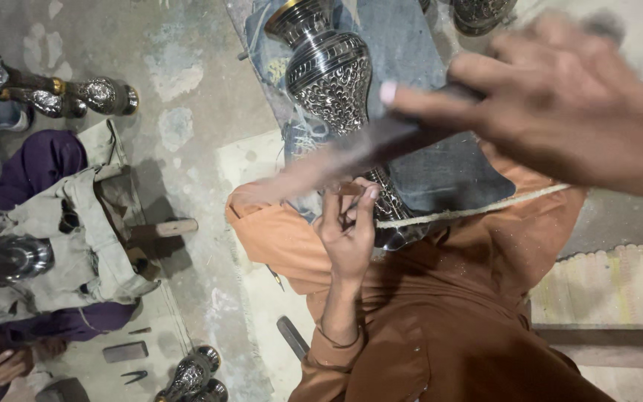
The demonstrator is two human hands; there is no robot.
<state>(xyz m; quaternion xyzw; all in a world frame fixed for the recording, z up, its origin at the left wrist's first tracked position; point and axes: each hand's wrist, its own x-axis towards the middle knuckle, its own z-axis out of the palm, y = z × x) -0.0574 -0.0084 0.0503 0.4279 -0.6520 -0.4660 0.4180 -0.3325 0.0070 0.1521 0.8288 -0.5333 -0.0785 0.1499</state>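
A tall engraved metal vase lies across my lap on a blue denim cloth, its neck pointing away from me. My left hand pinches a small chisel against the lower body of the vase. My right hand is raised close to the camera and blurred, gripping a long wooden mallet that slants down over the vase toward the chisel. A pale cord runs across the vase's base and my orange clothing.
A person in purple sits at the left with a plain metal bowl on a cloth-covered lap. Engraved vases lie at the upper left, bottom and top right. A wooden-handled tool and small tools rest on the concrete floor.
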